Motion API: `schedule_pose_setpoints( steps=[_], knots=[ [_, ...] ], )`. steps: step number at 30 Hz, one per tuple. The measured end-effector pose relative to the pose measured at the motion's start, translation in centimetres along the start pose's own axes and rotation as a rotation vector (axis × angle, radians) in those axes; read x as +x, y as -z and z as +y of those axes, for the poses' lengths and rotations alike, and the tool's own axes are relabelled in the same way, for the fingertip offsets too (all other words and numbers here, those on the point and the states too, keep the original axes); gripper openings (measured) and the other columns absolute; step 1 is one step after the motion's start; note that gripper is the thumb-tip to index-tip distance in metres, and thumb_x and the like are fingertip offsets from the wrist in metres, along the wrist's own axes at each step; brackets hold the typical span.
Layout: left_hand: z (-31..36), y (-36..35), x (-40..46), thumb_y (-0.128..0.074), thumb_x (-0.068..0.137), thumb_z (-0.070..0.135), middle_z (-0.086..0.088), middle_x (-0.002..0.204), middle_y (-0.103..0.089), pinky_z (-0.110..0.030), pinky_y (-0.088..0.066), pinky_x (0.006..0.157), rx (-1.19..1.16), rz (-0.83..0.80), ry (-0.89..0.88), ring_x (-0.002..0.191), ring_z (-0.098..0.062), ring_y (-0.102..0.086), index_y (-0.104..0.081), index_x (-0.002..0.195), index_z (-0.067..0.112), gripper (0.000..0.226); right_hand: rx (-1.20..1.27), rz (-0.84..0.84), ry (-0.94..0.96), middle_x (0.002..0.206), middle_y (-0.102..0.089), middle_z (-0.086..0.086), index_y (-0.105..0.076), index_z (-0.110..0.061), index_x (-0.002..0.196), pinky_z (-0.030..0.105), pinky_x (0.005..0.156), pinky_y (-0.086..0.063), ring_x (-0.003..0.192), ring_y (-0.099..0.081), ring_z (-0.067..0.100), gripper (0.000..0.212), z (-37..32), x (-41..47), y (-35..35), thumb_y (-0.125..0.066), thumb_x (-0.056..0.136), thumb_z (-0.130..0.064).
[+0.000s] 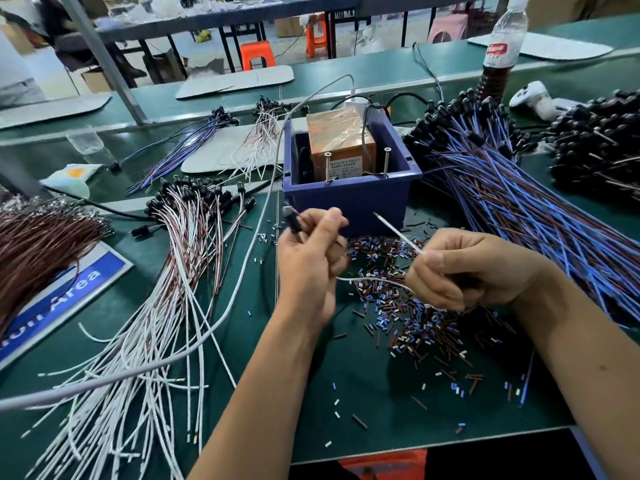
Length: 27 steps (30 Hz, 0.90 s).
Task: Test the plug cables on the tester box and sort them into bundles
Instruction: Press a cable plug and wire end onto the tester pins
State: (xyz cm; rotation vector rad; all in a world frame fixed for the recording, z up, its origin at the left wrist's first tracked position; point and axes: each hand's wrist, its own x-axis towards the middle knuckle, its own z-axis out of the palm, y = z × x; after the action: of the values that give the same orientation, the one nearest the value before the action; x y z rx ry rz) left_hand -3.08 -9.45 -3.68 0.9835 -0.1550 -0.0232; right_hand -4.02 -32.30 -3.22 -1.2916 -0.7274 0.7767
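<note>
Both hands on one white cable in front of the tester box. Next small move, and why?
Probably bring the stripped wire tip up to a screw post on the tester box. The right hand pinches the white cable with its bare end aimed at the box, not touching. The left hand holds the black plug off the table. Both posts look free.

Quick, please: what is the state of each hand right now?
Left hand: fingers pinch the black plug of a cable.
Right hand: fingers grip the white wire of the cable.
</note>
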Motion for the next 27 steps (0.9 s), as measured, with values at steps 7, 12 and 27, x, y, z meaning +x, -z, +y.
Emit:
schedule_pose_setpoints(
  steps=[7,12,27],
  knots=[
    [1.1,0.2,0.2,-0.047,0.1,0.01,0.001,0.065,-0.047,-0.015,-0.024,0.043,-0.066,-0.059,-0.034,0.051,-0.005,-0.025,-0.067,0.105,0.0,0.023,0.171,0.387,0.187,0.064,-0.047,0.009,-0.054,-0.007,0.069,0.015,0.033,-0.022,0.044,-0.021,0.012,0.047,-0.5,0.9,-0.4,-0.042,0.107,-0.032],
    [1.0,0.2,0.3,-0.036,0.106,-0.004,-0.003,0.076,-0.066,-0.013,-0.026,0.044,0.033,-0.024,-0.091,0.051,-0.004,-0.027,-0.066,0.121,0.001,0.034,0.139,0.497,0.156,0.065,-0.046,0.011,-0.051,-0.005,0.07,0.016,0.033,-0.021,0.043,-0.028,0.008,0.047,-0.2,1.5,-0.6,-0.036,0.109,-0.027],
    [0.5,0.2,0.4,-0.055,0.104,0.004,-0.008,0.075,-0.073,-0.019,-0.029,0.042,0.226,0.174,-0.209,0.046,-0.008,-0.035,-0.058,0.105,0.008,0.005,0.084,0.474,0.14,0.068,-0.051,0.013,-0.053,-0.004,0.072,0.02,0.033,-0.018,0.043,-0.033,0.01,0.045,0.5,2.3,-0.5,-0.047,0.107,-0.033]
  ],
)
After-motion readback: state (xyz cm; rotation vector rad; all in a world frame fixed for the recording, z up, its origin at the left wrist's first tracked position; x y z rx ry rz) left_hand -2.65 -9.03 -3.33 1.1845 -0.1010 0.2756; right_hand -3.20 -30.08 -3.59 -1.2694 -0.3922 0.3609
